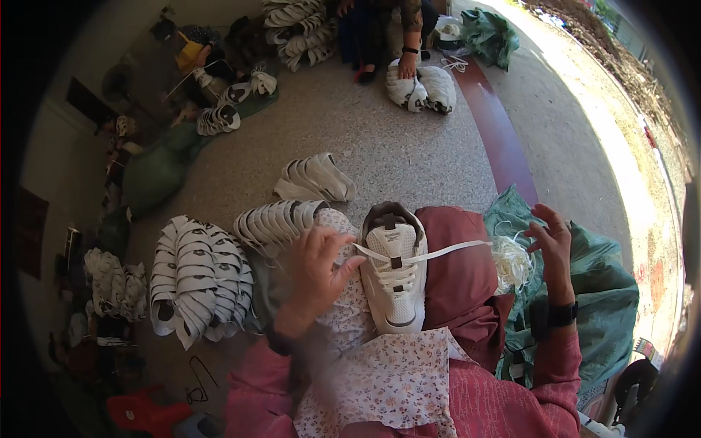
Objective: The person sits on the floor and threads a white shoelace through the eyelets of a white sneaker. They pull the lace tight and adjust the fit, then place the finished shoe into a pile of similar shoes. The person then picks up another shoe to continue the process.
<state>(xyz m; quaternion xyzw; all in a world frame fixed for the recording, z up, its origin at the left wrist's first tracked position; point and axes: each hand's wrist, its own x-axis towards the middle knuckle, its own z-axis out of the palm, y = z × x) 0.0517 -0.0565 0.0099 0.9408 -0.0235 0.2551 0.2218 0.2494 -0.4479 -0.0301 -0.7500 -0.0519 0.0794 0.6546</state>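
White and beige, the shoe (383, 296) lies across your lap, its toe toward you, between the floral cloth (398, 365) over your left thigh and your reddish trouser leg (456, 255). Its lace (453, 250) crosses the front in rows, with one loose end running out to each side. Your left hand (314, 274) is beside the shoe, thumb and forefinger parted; the left lace end reaches the fingertips, but you cannot tell whether it is pinched there. Your right hand (553, 244) is raised with its fingers spread and curved, apart from the right lace end, above a green sack (599, 292). Near that hand, a tangled bundle of white laces (513, 264) rests against the green material. On the floor to your left stands a white stack of shoe uppers (201, 277). Ahead of you, a co-worker's hand (407, 68) touches a pair of white bundles (438, 90) on the floor.
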